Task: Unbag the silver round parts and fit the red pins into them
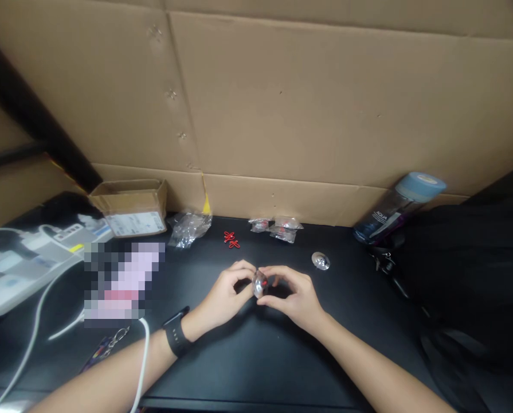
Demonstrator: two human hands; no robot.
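Observation:
Between my two hands, above the middle of the dark desk, is a small shiny silver disc (259,284) with a bit of red on it; it looks like a finger cymbal. My left hand (229,291) pinches its left edge with thumb and fingers. From the right, my right hand (294,293) grips it with the thumb below and fingers above. A second silver finger cymbal (320,261), domed in the centre, lies on the desk right of my right hand. Red looped cords (231,240) lie beyond my left hand.
Small clear packets (282,227) and a crumpled plastic bag (190,228) lie along the cardboard wall (325,103). An opened carton (131,207), power strips (32,264) and a white cable (143,355) are left. A bottle (396,209) leans beside a black bag (466,287) on the right.

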